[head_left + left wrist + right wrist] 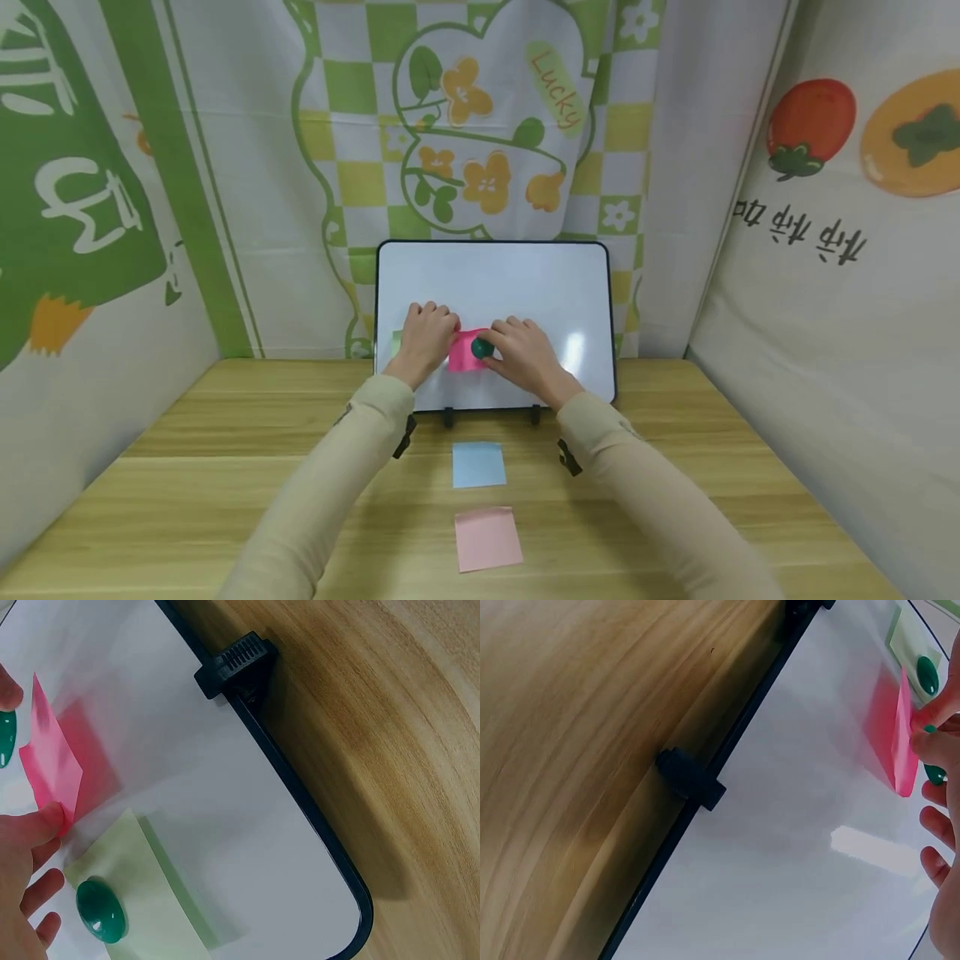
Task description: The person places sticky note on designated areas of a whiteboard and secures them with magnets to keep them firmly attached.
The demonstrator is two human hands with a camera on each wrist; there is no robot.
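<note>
A hot-pink sticky note (pixel 462 353) stands against the whiteboard (pixel 495 283), its lower part tilted off the surface in both wrist views. My left hand (pixel 430 336) pinches the note near its left edge between thumb and fingers. In my right hand (pixel 525 352) a round green magnet (pixel 482 348) is pinched between thumb and fingers, in front of the note's right part. Left of the pink note, a pale green sticky note (pixel 157 900) lies on the board under another green magnet (pixel 101 909); my left hand covers most of it in the head view.
Black stand clips (pixel 448 417) hold the board's lower edge on the wooden table (pixel 300 467). On the table in front lie a light blue sticky note (pixel 478 465) and, nearer, a pale pink sticky note (pixel 488 540). A patterned curtain (pixel 352 125) hangs behind the board.
</note>
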